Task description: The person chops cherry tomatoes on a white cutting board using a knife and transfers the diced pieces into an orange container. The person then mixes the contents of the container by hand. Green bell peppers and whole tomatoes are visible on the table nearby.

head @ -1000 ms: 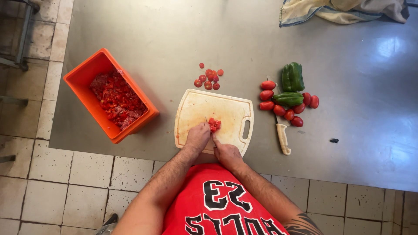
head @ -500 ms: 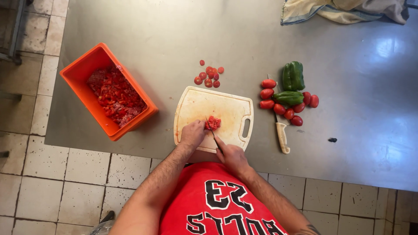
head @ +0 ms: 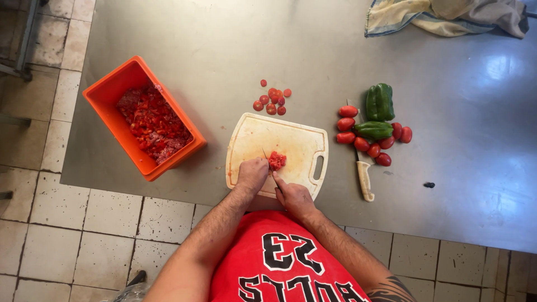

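Chopped tomato [head: 277, 161] is sitting red and wet on the cutting board [head: 296, 140] — left hand [head: 251, 174] curling beside it, right hand [head: 293, 196] gripping the knife [head: 271, 168].

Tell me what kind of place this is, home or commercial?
Probably a commercial kitchen prep station. A large steel worktable stands over a tiled floor, an orange bin holds bulk chopped tomato, and the left hand and right hand work at a plastic cutting board.
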